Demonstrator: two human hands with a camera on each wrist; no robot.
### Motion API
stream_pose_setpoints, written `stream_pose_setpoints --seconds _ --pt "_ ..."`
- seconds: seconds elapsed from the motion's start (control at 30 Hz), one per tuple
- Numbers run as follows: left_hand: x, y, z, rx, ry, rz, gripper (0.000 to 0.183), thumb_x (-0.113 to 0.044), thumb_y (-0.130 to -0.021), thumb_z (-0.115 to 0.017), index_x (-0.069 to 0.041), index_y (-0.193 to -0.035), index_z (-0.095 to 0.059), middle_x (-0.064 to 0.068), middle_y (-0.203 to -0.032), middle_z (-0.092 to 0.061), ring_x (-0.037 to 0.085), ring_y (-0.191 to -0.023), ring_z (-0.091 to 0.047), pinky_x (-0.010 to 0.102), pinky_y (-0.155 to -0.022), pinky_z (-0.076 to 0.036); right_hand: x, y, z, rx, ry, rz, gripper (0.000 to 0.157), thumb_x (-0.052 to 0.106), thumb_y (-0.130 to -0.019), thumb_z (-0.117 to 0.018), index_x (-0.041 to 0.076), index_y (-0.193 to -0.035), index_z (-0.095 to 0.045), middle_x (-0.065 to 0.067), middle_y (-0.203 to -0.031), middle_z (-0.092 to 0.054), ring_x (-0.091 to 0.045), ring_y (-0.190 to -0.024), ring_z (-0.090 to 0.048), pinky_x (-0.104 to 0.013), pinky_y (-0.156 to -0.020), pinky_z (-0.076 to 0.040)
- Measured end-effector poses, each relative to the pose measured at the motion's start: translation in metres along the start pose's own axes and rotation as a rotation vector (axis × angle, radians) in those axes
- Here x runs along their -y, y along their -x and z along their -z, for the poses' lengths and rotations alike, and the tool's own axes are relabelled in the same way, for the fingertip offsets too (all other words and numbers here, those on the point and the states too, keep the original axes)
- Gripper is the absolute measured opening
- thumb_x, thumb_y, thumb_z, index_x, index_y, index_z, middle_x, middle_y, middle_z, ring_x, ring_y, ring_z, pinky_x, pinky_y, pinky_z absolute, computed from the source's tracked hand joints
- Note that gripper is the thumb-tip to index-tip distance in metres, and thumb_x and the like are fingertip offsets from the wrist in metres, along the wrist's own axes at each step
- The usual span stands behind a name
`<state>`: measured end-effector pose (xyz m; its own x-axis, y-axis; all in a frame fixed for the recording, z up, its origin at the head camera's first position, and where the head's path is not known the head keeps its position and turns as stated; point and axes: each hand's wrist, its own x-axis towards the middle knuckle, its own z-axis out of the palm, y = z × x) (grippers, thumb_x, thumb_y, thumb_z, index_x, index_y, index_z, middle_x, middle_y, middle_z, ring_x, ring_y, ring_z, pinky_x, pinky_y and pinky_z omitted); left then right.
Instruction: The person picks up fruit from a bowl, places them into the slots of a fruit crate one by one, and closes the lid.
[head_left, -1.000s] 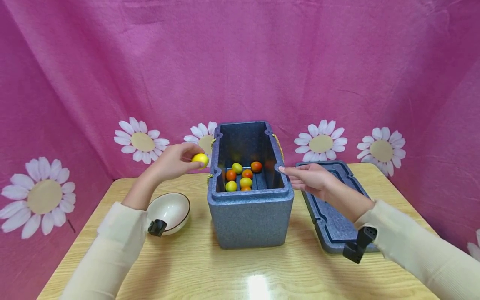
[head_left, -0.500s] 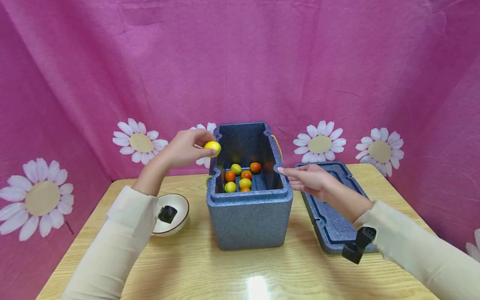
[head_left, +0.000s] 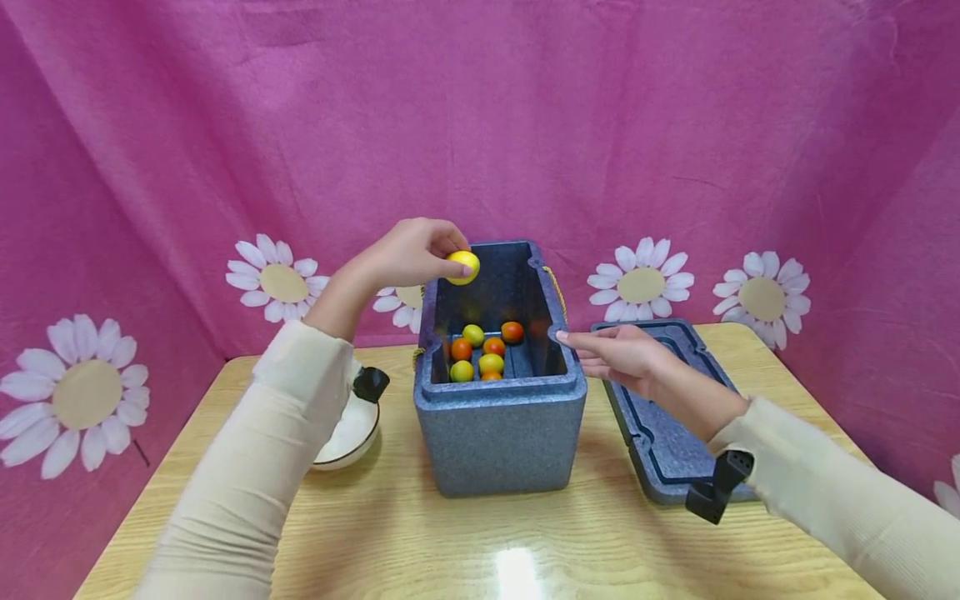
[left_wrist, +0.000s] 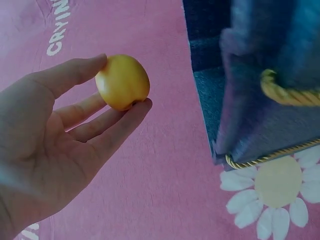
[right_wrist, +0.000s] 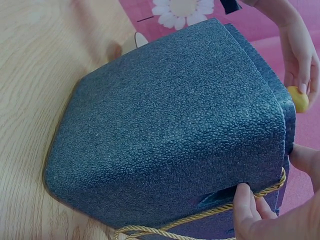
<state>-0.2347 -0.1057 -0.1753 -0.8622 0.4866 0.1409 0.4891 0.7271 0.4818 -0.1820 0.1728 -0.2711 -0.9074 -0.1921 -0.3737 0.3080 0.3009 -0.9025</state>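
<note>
A yellow tomato (head_left: 463, 267) hangs over the far left part of a dark grey foam box (head_left: 501, 450). My left hand (head_left: 412, 252) pinches it between thumb and fingers. The left wrist view shows the thumb on the upper side of the tomato (left_wrist: 122, 82) and fingers beneath. My right hand (head_left: 622, 358) holds the box's right wall, its thumb on the rim. In the right wrist view its fingertips touch the outer wall beside a yellow rope (right_wrist: 200, 216). Inside the box lie several red, orange and yellow-green tomatoes (head_left: 491, 364).
A white bowl with a brown rim (head_left: 352, 437) stands left of the box, partly hidden by the left sleeve. The grey box lid (head_left: 675, 433) lies on the table (head_left: 405, 550) to the right. A pink cloth with daisies (head_left: 495, 125) hangs behind.
My left hand has carried the yellow tomato right and away from me, from left of the box to over its opening. The right hand has stayed at the rim.
</note>
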Motion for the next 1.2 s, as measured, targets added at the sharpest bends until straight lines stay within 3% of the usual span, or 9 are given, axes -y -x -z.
stream_pose_setpoints --seconds 0.47,0.73,0.93,1.07,1.2 --pt "-0.018 -0.048 -0.002 0.085 0.029 0.052 0.036 -0.028 -0.094 -0.064 -0.006 -0.122 -0.062 0.013 -0.127 -0.064 0.027 -0.108 -0.061 0.037 -0.099 -0.052 -0.002 0.0 0.002 0.004 0.001 0.007 0.084 0.038 -0.097 -0.056 -0.008 -0.153 -0.014 -0.025 -0.159 -0.028 -0.034 -0.148 -0.032 -0.04 -0.12 -0.031" --pt "-0.015 -0.075 -0.019 0.121 0.098 0.082 0.037 -0.025 -0.094 -0.063 -0.002 -0.123 -0.062 0.013 -0.122 -0.062 0.024 -0.102 -0.059 0.035 -0.1 -0.053 -0.001 -0.002 0.002 -0.001 0.009 0.007 0.082 0.038 -0.097 -0.056 -0.007 -0.153 -0.017 -0.025 -0.159 -0.03 -0.034 -0.148 -0.033 -0.04 -0.12 -0.033" --pt "-0.009 -0.089 -0.038 0.208 0.136 0.169 0.036 -0.021 -0.093 -0.063 -0.001 -0.122 -0.065 0.011 -0.118 -0.064 0.016 -0.095 -0.057 0.031 -0.1 -0.054 -0.001 -0.001 0.002 0.01 -0.002 0.019 0.082 0.038 -0.097 -0.055 -0.008 -0.153 -0.015 -0.026 -0.158 -0.029 -0.034 -0.148 -0.033 -0.04 -0.12 -0.033" --pt "-0.004 -0.093 -0.051 0.243 0.092 0.207 0.03 -0.019 -0.091 -0.063 -0.002 -0.115 -0.07 0.004 -0.101 -0.063 0.012 -0.086 -0.054 0.029 -0.094 -0.055 -0.001 0.0 0.001 0.016 -0.015 0.023 0.082 0.037 -0.097 -0.055 -0.009 -0.153 -0.014 -0.027 -0.158 -0.028 -0.035 -0.148 -0.032 -0.04 -0.12 -0.032" --pt "-0.006 -0.093 -0.056 0.271 -0.001 0.238 0.025 -0.016 -0.09 -0.063 -0.002 -0.11 -0.07 0.006 -0.099 -0.061 0.016 -0.085 -0.052 0.035 -0.097 -0.055 0.0 0.002 0.002 0.006 -0.008 0.012 0.083 0.037 -0.097 -0.055 -0.008 -0.153 -0.015 -0.026 -0.158 -0.029 -0.035 -0.147 -0.034 -0.04 -0.12 -0.032"
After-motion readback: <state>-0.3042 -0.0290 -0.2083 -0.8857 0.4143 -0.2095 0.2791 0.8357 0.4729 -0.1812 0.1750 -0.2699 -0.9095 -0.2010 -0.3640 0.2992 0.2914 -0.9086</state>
